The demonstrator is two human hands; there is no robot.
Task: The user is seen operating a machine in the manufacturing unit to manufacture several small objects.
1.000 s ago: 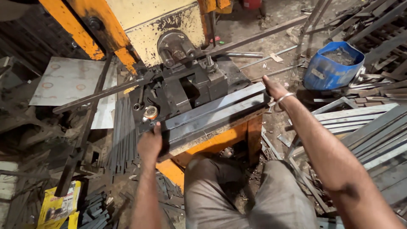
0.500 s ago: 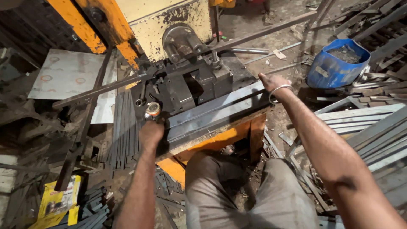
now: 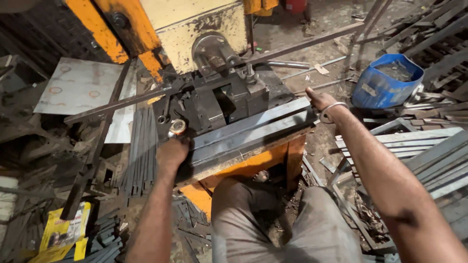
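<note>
- Long steel strip [image 3: 251, 131] lies across the press bed [image 3: 234, 158], spanning both hands.
- Left hand [image 3: 171, 151] closed over its near-left end; right hand [image 3: 319, 100] fingers curled on the far-right end.
- Looks heavy, stiff, sharp-edged & prob. oily: best gripped at the ends, w/ both hands.

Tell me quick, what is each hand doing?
Left hand: closed on the near end of the steel bar.
Right hand: grips the bar's far end.

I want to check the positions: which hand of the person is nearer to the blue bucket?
Right. The right hand rests on the end of the steel strips, just left of the blue bucket; the left hand is far across the machine.
</note>
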